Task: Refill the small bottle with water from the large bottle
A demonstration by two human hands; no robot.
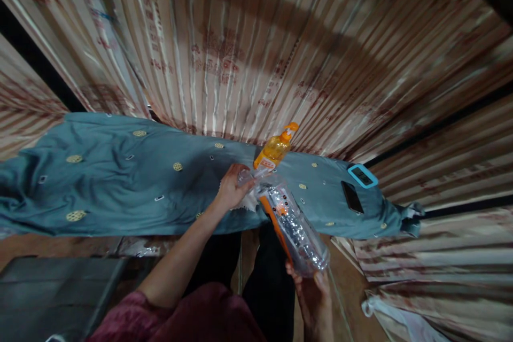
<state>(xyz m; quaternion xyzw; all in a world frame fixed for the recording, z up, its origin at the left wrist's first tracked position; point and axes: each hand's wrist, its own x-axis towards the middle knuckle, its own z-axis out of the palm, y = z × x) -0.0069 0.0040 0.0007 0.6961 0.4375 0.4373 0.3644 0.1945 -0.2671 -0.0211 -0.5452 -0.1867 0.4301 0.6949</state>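
Observation:
A large clear plastic bottle [298, 224] with an orange label strip is held tilted, its upper end toward the green cloth and its base toward me. My right hand [315, 291] grips the base from below. My left hand [234, 188] is closed on crinkled clear plastic [249, 199] at the bottle's upper end; I cannot tell whether this is wrap or part of the bottle. Just beyond my left hand, a pump bottle of orange-yellow liquid [273, 150] leans on the cloth, its lower part close to the clear plastic.
The green patterned cloth [192, 187] covers a long narrow surface. On its right end lie a black phone [352, 196] and a blue-framed device with a dark screen [363, 176]. Pleated printed curtains [240, 53] hang behind. A dark grey box-like surface [52, 294] is at lower left.

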